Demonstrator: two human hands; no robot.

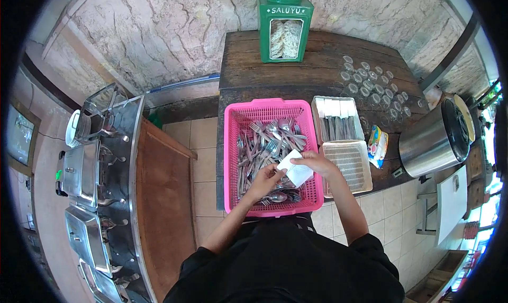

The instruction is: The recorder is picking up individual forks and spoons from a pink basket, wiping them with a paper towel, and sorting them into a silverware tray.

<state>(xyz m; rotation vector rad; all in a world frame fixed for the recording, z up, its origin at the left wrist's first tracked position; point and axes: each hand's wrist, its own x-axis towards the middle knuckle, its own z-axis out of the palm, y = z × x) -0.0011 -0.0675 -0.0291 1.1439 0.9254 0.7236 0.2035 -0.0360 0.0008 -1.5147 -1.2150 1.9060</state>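
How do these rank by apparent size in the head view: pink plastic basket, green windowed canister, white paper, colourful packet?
1. Pink plastic basket
2. Green windowed canister
3. White paper and colourful packet: too alike to rank; fingers cover part of the paper.

Both arms reached forward from the body, their bare forearms converging. The left forearm (228, 223) slanted up and rightward, while the right forearm (346, 207) leaned up and leftward. The left grip (264, 182) had its fingers bent and drawn toward the thumb in a light pinch. The right grip (317, 163), slightly farther from the torso, pointed left, thumb extended and pressed down in a pinch. The two sat near each other, apart, at the wrists well separated.
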